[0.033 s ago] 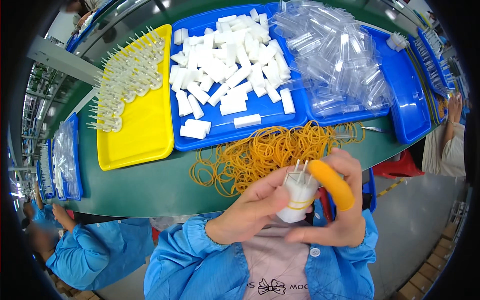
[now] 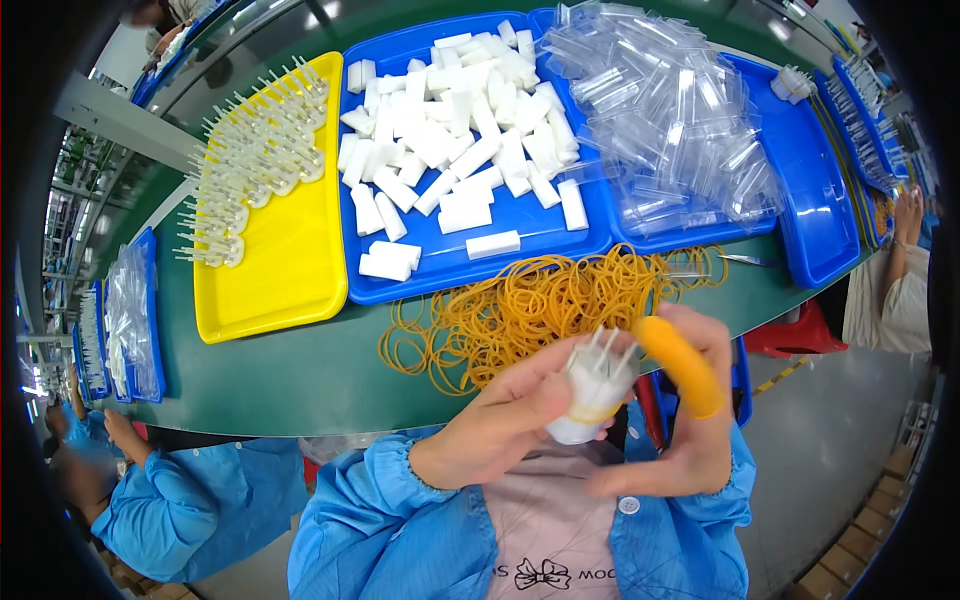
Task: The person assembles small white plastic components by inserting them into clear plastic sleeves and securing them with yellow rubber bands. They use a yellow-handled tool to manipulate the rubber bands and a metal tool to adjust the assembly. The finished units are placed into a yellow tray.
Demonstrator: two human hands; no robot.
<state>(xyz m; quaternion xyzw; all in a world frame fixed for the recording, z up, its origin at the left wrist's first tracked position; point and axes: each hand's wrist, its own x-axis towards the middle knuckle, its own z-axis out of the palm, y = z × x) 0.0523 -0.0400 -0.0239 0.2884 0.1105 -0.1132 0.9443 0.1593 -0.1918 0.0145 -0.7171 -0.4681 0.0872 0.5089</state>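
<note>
Head view, left hand (image 2: 490, 420): holding the banded white bundle (image 2: 595, 387);
Right hand (image 2: 697, 435): wide, just beside the bundle;
Between hands and blue tray (image 2: 440, 272): rubber-band heap (image 2: 540, 305);
Beyond left hand, leftward: yellow tray (image 2: 275, 295);

The yellow rectangular plastic tray (image 2: 270, 290) is smooth and glossy. Right of it lie matt, foam-like white blocks (image 2: 430, 130), farther right shiny clear plastic sleeves (image 2: 680, 120). Dull amber rubber bands (image 2: 560, 300) and a blurred, plastic-looking white pronged bundle (image 2: 595, 385) sit to its lower right; beneath it, the green tabletop (image 2: 270, 385) is smooth.
</note>
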